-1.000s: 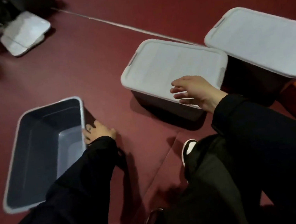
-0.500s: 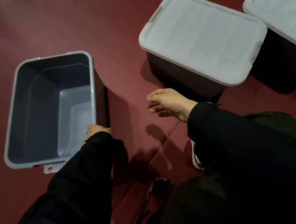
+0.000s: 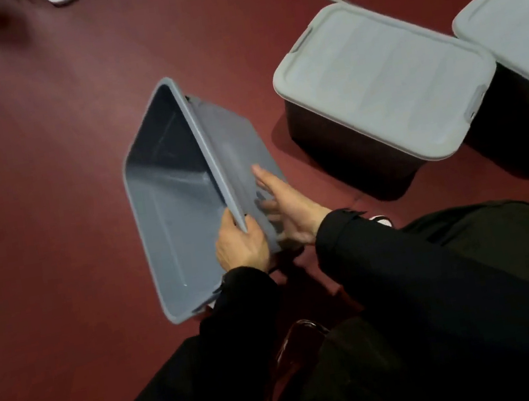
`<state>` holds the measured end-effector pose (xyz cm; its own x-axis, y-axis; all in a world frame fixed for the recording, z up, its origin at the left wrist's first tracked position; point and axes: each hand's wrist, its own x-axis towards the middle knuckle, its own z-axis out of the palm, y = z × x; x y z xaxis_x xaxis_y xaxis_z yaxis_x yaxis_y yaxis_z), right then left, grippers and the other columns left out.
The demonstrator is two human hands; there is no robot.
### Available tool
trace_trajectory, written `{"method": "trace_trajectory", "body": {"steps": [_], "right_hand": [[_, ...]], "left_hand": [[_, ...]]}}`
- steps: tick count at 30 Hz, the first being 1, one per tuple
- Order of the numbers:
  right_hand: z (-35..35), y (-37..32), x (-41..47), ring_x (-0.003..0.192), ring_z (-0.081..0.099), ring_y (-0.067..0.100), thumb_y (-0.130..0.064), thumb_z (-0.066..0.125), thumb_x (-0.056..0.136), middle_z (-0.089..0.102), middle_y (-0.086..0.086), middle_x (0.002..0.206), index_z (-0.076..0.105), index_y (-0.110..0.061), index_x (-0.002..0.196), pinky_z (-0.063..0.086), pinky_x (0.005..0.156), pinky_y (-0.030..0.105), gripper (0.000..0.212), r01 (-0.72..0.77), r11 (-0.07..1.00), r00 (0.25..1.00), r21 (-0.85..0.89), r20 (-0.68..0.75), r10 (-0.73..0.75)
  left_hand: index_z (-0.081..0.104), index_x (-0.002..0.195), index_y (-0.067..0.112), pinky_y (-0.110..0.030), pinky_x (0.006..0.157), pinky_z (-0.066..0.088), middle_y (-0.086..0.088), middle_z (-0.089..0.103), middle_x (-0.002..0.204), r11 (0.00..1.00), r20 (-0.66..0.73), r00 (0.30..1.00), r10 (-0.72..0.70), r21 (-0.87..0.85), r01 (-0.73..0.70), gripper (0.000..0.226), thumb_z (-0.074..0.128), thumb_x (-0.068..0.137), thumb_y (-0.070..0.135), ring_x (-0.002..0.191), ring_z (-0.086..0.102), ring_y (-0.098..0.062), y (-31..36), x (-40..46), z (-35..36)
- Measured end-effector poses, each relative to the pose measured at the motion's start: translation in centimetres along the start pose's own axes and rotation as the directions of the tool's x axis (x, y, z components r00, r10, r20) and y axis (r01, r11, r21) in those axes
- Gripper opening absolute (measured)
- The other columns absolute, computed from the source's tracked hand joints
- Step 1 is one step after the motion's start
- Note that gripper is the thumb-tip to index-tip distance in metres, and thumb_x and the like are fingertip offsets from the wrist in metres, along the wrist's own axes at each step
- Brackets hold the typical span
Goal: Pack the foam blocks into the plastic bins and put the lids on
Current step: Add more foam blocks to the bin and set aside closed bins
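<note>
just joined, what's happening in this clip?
A person is handling an open grey bin on the red floor. The left hand grips the bin's rim at a near corner, and the right hand lies flat against its outer side wall. The bin is tipped up on its side, opening facing left, and looks empty. Two more bins, with lids on, one beside the other, sit to the right. No foam blocks are in view.

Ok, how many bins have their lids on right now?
2. One lidded bin stands right of the open bin that both hands are tipping; the second lidded bin sits beside it at the right edge, partly cut off. More may lie outside the frame.
</note>
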<state>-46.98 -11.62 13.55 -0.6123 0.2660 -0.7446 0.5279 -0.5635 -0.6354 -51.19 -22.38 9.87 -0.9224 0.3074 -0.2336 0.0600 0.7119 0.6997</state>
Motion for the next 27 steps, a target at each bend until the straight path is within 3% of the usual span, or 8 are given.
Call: {"method": "trace_trajectory", "body": {"steps": [2, 5, 8, 11, 16, 20, 23, 27], "right_hand": [[2.4, -0.6, -0.6, 0.135, 0.047, 0.022, -0.076, 0.069, 0.076, 0.052, -0.002, 0.139, 0.038, -0.03, 0.15, 0.037, 0.116, 0.042, 0.092, 0.008, 0.999, 1.0, -0.037, 0.005, -0.008], [3.3, -1.3, -2.3, 0.13, 0.054, 0.032, -0.057, 0.079, 0.071, 0.046, 0.008, 0.15, 0.027, -0.024, 0.158, 0.049, 0.107, 0.048, 0.107, 0.061, 0.981, 0.943, -0.185, -0.311, -0.117], [1.2, -2.5, -4.2, 0.117, 0.061, 0.034, -0.027, 0.076, 0.08, 0.056, 0.014, 0.136, 0.041, -0.02, 0.147, 0.055, 0.098, 0.047, 0.076, 0.127, 0.987, 0.878, -0.1, -0.451, -0.159], [-1.7, -3.1, -6.1, 0.091, 0.066, 0.029, 0.0, 0.058, 0.086, 0.065, 0.015, 0.104, 0.055, -0.009, 0.128, 0.058, 0.07, 0.035, 0.043, 0.243, 0.97, 0.819, 0.004, -0.537, -0.202], [-3.5, -3.1, -10.2, 0.064, 0.053, 0.022, 0.011, 0.046, 0.084, 0.056, 0.012, 0.081, 0.058, -0.003, 0.111, 0.041, 0.042, 0.017, 0.033, 0.444, 0.878, 0.757, 0.18, -0.599, -0.26], [-6.0, -3.6, -13.3, 0.069, 0.057, 0.023, 0.009, 0.046, 0.077, 0.061, 0.012, 0.094, 0.056, -0.005, 0.112, 0.048, 0.052, 0.024, 0.039, 0.538, 0.812, 0.703, 0.229, -0.652, -0.282], [-8.8, -4.1, -16.0, 0.066, 0.051, 0.023, 0.008, 0.042, 0.075, 0.054, 0.006, 0.078, 0.055, -0.011, 0.093, 0.045, 0.054, 0.027, 0.029, 0.617, 0.768, 0.618, 0.174, -0.711, -0.336], [-13.6, -5.3, -20.8, 0.071, 0.054, 0.018, 0.007, 0.048, 0.078, 0.057, 0.001, 0.08, 0.063, -0.011, 0.119, 0.048, 0.061, 0.023, 0.047, 0.743, 0.67, 0.412, 0.003, -0.79, -0.453]], "left_hand": [[0.065, 0.114, 0.023, -0.047, 0.084, 0.053, -0.012, 0.073, 0.095, 0.999, 0.053, 0.998, 0.038, 0.001, -0.038, 0.025, 0.056, 0.091, 0.028, 0.094, 0.065, -0.041, 1.0, -1.9, -0.6], [0.066, 0.113, 0.015, -0.05, 0.081, 0.054, -0.015, 0.072, 0.095, 0.989, 0.151, 0.98, 0.132, 0.048, -0.141, 0.027, 0.059, 0.092, 0.03, 0.094, 0.065, -0.041, 3.1, -4.2, -1.5], [0.065, 0.109, 0.017, -0.044, 0.076, 0.053, -0.012, 0.073, 0.093, 0.934, 0.224, 0.925, 0.305, 0.118, -0.337, 0.023, 0.057, 0.092, 0.031, 0.09, 0.065, -0.04, 5.8, -6.1, -2.6], [0.062, 0.113, 0.015, -0.036, 0.064, 0.042, -0.009, 0.072, 0.091, 0.779, 0.316, 0.81, 0.494, 0.252, -0.574, 0.026, 0.054, 0.094, 0.031, 0.085, 0.065, -0.035, 8.8, -8.0, -3.7], [0.054, 0.11, 0.013, -0.036, 0.062, 0.042, -0.011, 0.068, 0.086, 0.504, 0.441, 0.665, 0.603, 0.435, -0.746, 0.024, 0.049, 0.09, 0.026, 0.073, 0.06, -0.035, 12.8, -9.9, -5.5], [0.048, 0.125, 0.011, -0.034, 0.068, 0.047, -0.01, 0.069, 0.098, 0.419, 0.682, 0.462, 0.566, 0.244, -0.874, 0.041, 0.054, 0.09, 0.031, 0.084, 0.064, -0.029, 16.5, -11.5, -6.5], [0.037, 0.143, 0.02, -0.038, 0.081, 0.054, -0.008, 0.069, 0.112, 0.391, 0.744, 0.339, 0.576, 0.113, -0.913, 0.063, 0.057, 0.087, 0.041, 0.1, 0.066, -0.027, 19.0, -12.3, -6.1], [0.034, 0.154, 0.023, -0.037, 0.113, 0.037, -0.001, 0.04, 0.157, 0.402, 0.718, 0.258, 0.646, -0.033, -0.915, 0.066, 0.054, 0.094, 0.043, 0.139, 0.044, -0.019, 21.4, -13.6, -4.4]]}}
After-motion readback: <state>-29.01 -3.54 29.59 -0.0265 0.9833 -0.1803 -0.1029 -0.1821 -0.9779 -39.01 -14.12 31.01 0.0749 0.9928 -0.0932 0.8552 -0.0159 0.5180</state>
